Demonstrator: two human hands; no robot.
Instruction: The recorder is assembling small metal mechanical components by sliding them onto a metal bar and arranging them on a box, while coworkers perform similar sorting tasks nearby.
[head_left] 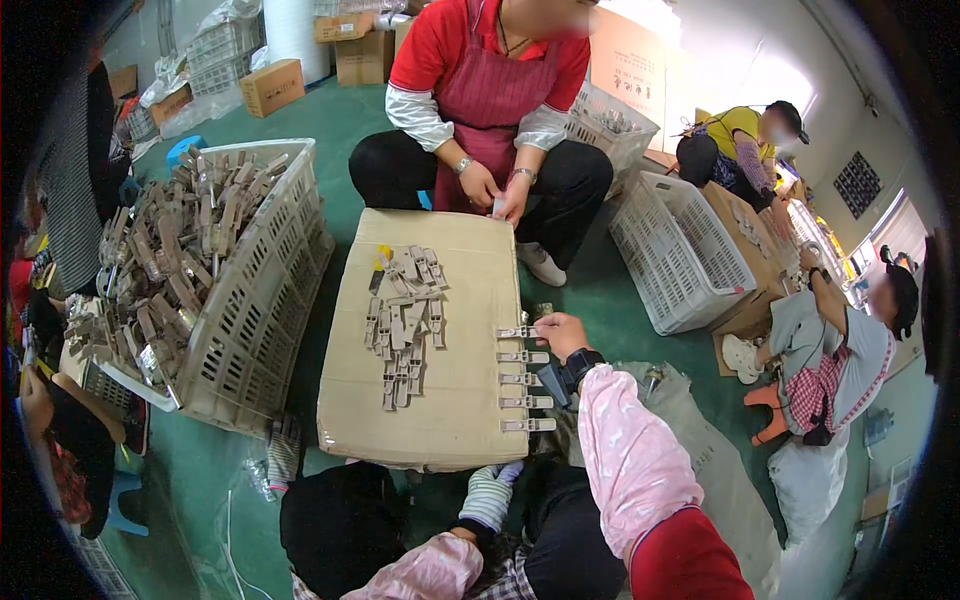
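My right hand (563,333), bare and in a pink sleeve, is closed with thumb and finger on the outer end of a grey-beige clip (515,332). That clip is the farthest in a row of several along the right edge of a cardboard-topped surface (345,380). Below the surface's near edge is my left hand (487,497) in a striped glove; its fingers are partly hidden, so I cannot tell whether they hold anything. A loose pile of similar clips (405,325) lies on the cardboard's middle, with a small yellow-and-black item (380,265) at its far end.
Left of the cardboard stands a white crate (250,340) heaped with clips. Across from me sits a person in a red apron (495,90), hands together at the far edge. An open white crate (690,270) and other seated people are at right. Plastic sheeting (700,450) covers floor nearby.
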